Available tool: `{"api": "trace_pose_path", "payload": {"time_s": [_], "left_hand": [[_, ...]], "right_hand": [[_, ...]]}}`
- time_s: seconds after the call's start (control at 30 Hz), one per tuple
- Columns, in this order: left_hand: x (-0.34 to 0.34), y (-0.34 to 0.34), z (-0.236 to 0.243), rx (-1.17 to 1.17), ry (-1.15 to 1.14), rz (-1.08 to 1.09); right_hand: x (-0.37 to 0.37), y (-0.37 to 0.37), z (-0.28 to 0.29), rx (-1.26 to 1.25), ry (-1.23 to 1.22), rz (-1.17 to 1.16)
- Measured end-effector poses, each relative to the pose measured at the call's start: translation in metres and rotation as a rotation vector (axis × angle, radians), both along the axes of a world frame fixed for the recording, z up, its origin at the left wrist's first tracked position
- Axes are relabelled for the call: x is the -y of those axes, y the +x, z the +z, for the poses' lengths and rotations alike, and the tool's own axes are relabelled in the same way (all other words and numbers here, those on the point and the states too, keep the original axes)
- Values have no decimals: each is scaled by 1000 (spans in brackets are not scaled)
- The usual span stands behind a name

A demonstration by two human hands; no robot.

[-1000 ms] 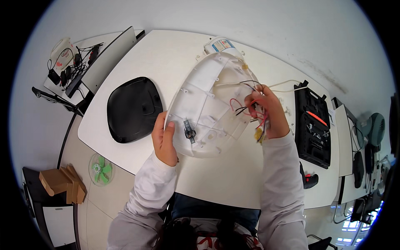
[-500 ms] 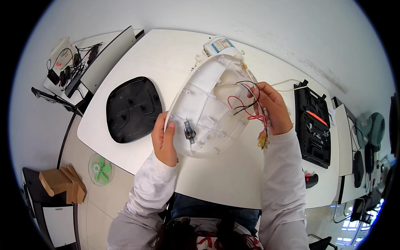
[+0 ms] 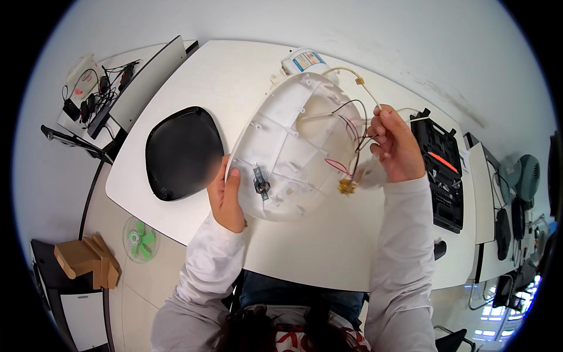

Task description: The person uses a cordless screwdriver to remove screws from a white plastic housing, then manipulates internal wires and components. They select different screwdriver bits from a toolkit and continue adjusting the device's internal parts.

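Observation:
My left hand (image 3: 227,199) is closed on the left rim of a white plastic housing (image 3: 278,138), which has moulded ribs, posts and a small dark metal bracket (image 3: 261,183). My right hand (image 3: 397,141), right of the housing, pinches a cream cable (image 3: 368,89) with a small tan fitting on it. Red and black wires (image 3: 337,164) run from the housing past those fingers; a blurred yellow part (image 3: 346,186) hangs from them. A white container (image 3: 305,61) with a blue-edged label lies behind the housing. At left is a black plastic cover (image 3: 183,152).
The white table (image 3: 234,64) also carries an open black tool case (image 3: 440,193) at right. A second desk (image 3: 117,70) at far left holds cables. On the floor lie a green fan blade (image 3: 141,239) and cardboard boxes (image 3: 85,258). A standing fan (image 3: 528,179) is at far right.
My right hand has risen and moved rightward, lifting the cream cable away from the housing. The yellow part has swung left and up. The housing and my left hand have shifted slightly left.

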State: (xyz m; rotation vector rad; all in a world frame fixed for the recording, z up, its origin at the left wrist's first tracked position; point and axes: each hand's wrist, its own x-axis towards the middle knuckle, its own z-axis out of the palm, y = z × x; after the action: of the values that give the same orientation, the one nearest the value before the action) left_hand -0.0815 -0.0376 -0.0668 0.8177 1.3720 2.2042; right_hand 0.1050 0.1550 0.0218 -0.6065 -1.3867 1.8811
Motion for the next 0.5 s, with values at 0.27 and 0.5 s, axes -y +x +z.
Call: {"api": "trace_pose_path", "payload": {"time_s": [0.27,0.5], "left_hand": [[3,-7,-3,3,6,-26],[4,-5,0,-24,-26,-8]], "right_hand": [[11,-16,-7,-3,62,-37],[19,-7,37,234,394,43]]}}
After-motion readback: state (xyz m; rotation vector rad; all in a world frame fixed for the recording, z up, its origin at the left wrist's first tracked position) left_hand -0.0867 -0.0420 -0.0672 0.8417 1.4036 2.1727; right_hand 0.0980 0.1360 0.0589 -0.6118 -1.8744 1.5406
